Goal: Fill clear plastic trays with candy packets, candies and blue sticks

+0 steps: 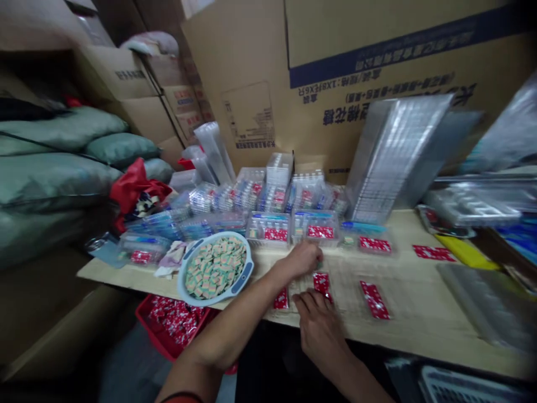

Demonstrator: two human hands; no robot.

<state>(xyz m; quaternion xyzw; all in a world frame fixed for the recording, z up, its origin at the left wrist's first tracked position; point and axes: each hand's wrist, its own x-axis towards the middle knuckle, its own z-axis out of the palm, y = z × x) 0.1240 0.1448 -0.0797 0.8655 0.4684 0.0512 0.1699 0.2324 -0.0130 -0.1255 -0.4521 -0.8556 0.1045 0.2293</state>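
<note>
My left hand (304, 258) reaches across the cardboard-covered table (419, 324). Its fingers are curled shut at the far edge of a clear plastic tray (348, 285); what they hold is hidden. My right hand (319, 327) lies flat on the tray's near edge, fingers stretched out beside a red printed card (322, 281). Two other red cards (375, 300) (281, 299) sit in the same tray. A blue-rimmed bowl (247, 277) of small wrapped squares stands just left of my left forearm.
Filled clear boxes (268, 229) line the back of the table. A tall stack of empty clear trays (394, 157) leans on a large cardboard carton (335, 67). A red basket (172, 322) of red packets sits below the table edge. Green sacks (50, 162) are piled at left.
</note>
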